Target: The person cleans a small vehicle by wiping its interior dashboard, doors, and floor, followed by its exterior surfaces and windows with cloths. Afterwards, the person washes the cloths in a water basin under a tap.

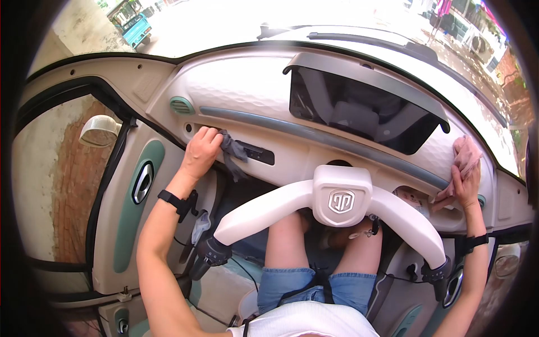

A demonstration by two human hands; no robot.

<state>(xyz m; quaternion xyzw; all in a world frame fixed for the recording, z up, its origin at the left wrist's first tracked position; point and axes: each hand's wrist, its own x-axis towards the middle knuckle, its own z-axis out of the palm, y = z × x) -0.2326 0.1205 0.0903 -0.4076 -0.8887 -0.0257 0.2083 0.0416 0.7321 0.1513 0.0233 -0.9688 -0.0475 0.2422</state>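
Note:
At the left of the dashboard (pixel 241 78), my left hand (pixel 202 149) is closed on a dark grey cloth (pixel 231 151). The grey cloth hangs beside a black switch panel (pixel 259 153) and covers its left end. Far to the right, my right hand (pixel 467 182) grips a pink cloth (pixel 465 160) against the dashboard's right end. Part of the pink cloth droops toward an open cubby (pixel 412 196) in the dash. Between my arms is the white steering handlebar (pixel 342 196).
A wide dark screen (pixel 359 109) under a grey hood stands on the dashboard. The handlebar has black grips (pixel 210 255) at its ends. Keys (pixel 373 224) hang below its hub. A door with a chrome handle (pixel 143 182) is at left. My legs (pixel 286 241) are under the handlebar.

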